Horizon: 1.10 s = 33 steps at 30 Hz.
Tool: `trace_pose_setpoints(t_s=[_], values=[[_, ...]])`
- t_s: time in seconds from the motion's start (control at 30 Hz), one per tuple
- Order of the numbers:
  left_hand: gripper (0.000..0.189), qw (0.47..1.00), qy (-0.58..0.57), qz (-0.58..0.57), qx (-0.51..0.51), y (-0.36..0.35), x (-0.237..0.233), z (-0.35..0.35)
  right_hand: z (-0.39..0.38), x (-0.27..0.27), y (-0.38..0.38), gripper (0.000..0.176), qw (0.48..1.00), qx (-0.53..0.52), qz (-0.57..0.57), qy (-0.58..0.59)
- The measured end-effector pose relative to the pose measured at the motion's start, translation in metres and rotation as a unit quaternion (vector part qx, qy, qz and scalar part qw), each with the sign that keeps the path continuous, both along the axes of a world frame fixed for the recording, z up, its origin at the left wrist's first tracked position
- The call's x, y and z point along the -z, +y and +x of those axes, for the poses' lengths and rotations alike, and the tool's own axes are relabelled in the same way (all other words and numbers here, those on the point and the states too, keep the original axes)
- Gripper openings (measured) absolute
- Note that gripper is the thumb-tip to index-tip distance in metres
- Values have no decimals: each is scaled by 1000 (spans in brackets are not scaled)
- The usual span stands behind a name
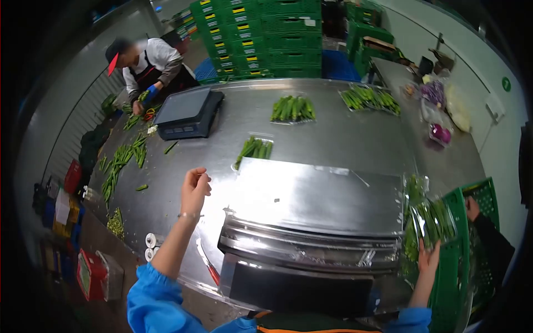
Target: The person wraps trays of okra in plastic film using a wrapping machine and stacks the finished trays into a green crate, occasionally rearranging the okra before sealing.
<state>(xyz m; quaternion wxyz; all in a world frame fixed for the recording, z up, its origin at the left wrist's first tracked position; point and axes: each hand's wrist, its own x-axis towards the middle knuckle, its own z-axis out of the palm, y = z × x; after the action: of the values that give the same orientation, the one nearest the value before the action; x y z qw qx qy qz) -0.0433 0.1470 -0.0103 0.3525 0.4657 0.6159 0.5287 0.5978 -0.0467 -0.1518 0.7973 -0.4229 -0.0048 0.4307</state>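
Observation:
My left hand [195, 191] is raised over the steel table, left of the wrapping machine [311, 194], with its fingers curled in and nothing visible in them. At the right, my right hand [428, 258] grips the near edge of a film-wrapped pack of green pods [434, 222], beside the green crate [452, 277]. More wrapped green pods [411, 238] lie just left of that pack. An open tray of green pods [256, 149] sits behind the machine's left corner.
Two packs [292, 109] [370, 99] lie at the back. A scale [186, 111], loose pods [116, 166] and a red-handled knife [211, 269] are at the left. A co-worker [155, 66] handles vegetables; another person's hand [472, 208] touches the crate. Purple vegetables [438, 133] lie right.

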Motion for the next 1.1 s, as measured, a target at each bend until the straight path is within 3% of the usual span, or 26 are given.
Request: trace_pose_setpoints(t_s=[0.07,0.13,0.2,0.27,0.33,0.4,0.47,0.5,0.57,0.7,0.77,0.83,1.03,1.1], values=[[27,988,46,-143,-39,45,61,-46,5,11,-13,36,998,31,-59,-3],[31,962,-45,-267,-33,83,126,-70,12,20,-22,38,994,56,-78,-42],[36,953,-59,-296,-20,114,178,-74,53,30,-33,46,969,-117,-216,18],[35,955,-131,-263,-29,135,202,-57,17,6,-21,54,936,-65,-340,-63],[30,952,-69,-297,28,158,234,-34,-25,-31,-30,50,930,-41,-361,-60],[31,953,-117,-278,-30,170,234,-23,-44,-35,-55,42,914,-17,-390,-108],[32,940,-184,-247,-145,170,232,-9,-24,-7,-108,30,939,-105,-298,-140],[32,951,-165,-191,-177,173,240,-5,-31,-12,-115,30,938,-104,-299,-145],[28,945,-197,-198,-169,175,235,-4,-72,-34,-127,14,920,-14,-381,-92],[22,935,-253,-168,-183,172,229,0,-113,-63,-131,16,901,44,-419,-104],[24,928,-262,-129,-231,160,204,4,-152,-93,-120,19,891,33,-414,-181],[24,930,-264,-96,-239,164,218,-9,-182,-120,-105,20,879,26,-402,-256],[23,942,-233,-17,-241,157,234,-55,-215,-240,-20,17,856,-98,-304,-407],[22,946,-161,-6,-281,162,255,-73,-231,-264,-16,17,844,-149,-284,-430]])
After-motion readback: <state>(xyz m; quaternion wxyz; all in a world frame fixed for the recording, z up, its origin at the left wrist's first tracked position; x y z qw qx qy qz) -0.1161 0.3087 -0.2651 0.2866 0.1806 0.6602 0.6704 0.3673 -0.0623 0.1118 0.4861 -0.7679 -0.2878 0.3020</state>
